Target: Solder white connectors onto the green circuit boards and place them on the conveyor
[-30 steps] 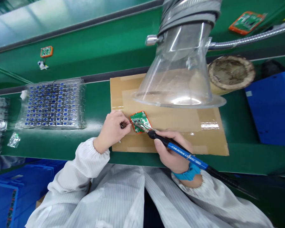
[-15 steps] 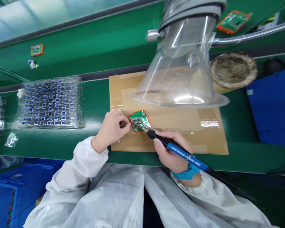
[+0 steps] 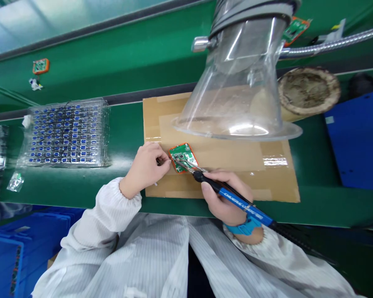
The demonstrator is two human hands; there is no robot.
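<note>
My right hand [image 3: 226, 198] closes its fingers round the blue-handled soldering iron [image 3: 236, 200]. Its long axis slants up-left from my wrist, and the thin metal tip points onto the green, orange-rimmed circuit board [image 3: 183, 156], which lies flat near the left edge of the brown cardboard sheet [image 3: 273, 182] on the green bench [image 3: 124, 132]. My left hand [image 3: 146, 167] pinches a small dark piece [image 3: 159, 162] at the board's left edge, and hands and board sit as they did a moment ago.
</note>
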